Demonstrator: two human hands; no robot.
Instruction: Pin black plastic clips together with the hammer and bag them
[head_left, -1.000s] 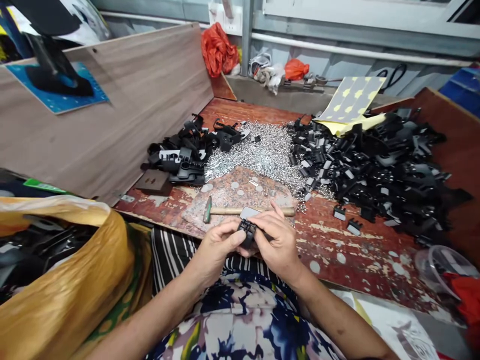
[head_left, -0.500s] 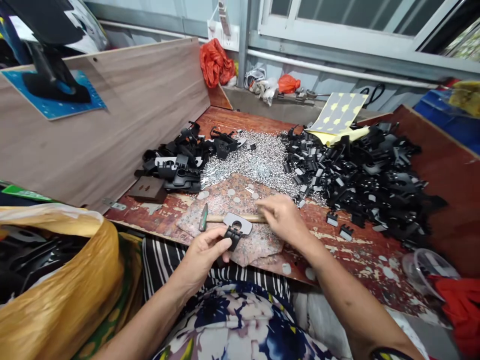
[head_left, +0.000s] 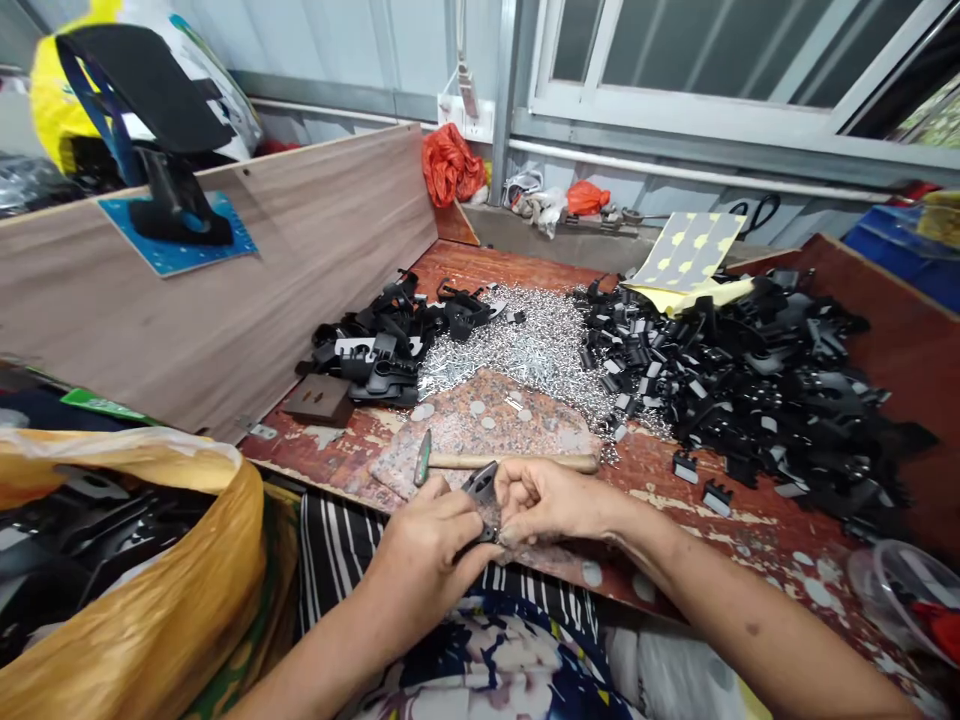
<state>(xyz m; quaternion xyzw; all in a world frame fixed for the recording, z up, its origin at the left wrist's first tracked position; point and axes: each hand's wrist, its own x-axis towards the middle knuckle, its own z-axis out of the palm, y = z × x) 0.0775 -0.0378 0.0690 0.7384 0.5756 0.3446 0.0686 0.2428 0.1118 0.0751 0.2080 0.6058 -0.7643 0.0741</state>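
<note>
My left hand (head_left: 439,530) is closed around a black plastic part (head_left: 482,486), held tilted over the front edge of the stone slab (head_left: 480,405). Against the part's right side, my right hand (head_left: 551,500) has its fingers pinched together. Whatever sits between those fingertips is too small to make out. Just beyond both hands, a hammer (head_left: 517,462) with a wooden handle and a green head lies across the slab. Short shiny metal pins (head_left: 536,330) are heaped behind the slab.
Black plastic parts (head_left: 375,345) are piled at the left, near a brown block (head_left: 319,400). A larger pile of black pieces (head_left: 750,380) covers the right, topped by a sticker sheet (head_left: 694,250). Wooden boards (head_left: 315,230) wall the bench; a yellow bag (head_left: 225,560) stands at left.
My right hand has come from over the hammer handle down to the part in my left hand. The part has been turned and drawn closer to the slab's front edge. The camera view has shifted.
</note>
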